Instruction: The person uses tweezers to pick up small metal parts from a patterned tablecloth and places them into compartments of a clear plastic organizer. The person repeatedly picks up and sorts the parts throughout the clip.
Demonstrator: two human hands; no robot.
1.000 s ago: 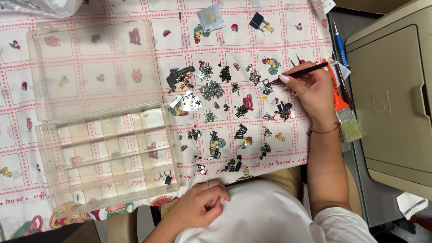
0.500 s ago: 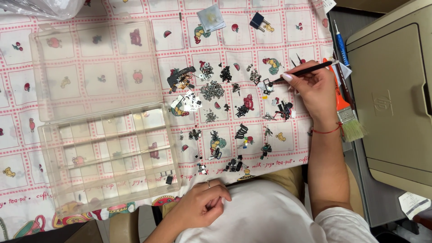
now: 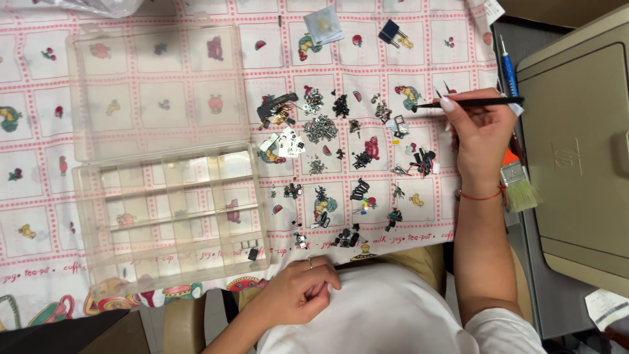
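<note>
My right hand [image 3: 480, 134] holds a thin black tool like tweezers [image 3: 468, 103], its tip pointing left just above the right side of a spread of small metal and black parts [image 3: 341, 157] on a patterned cloth [image 3: 393, 59]. My left hand [image 3: 298, 288] rests in my lap against a white shirt, fingers curled, holding nothing visible, just below the table edge. A clear plastic organizer box [image 3: 164, 210] lies open at the left, its lid [image 3: 154, 85] folded back, a small dark piece in one front compartment.
A paintbrush [image 3: 521, 187] lies right of my right wrist. A blue pen [image 3: 508, 69] sits at the cloth's right edge. A beige machine [image 3: 576, 151] fills the far right. A binder clip [image 3: 391, 31] and small clear bag [image 3: 324, 25] lie near the top.
My right hand with the black tool has drawn slightly to the right, off the parts. My left hand stays in my lap.
</note>
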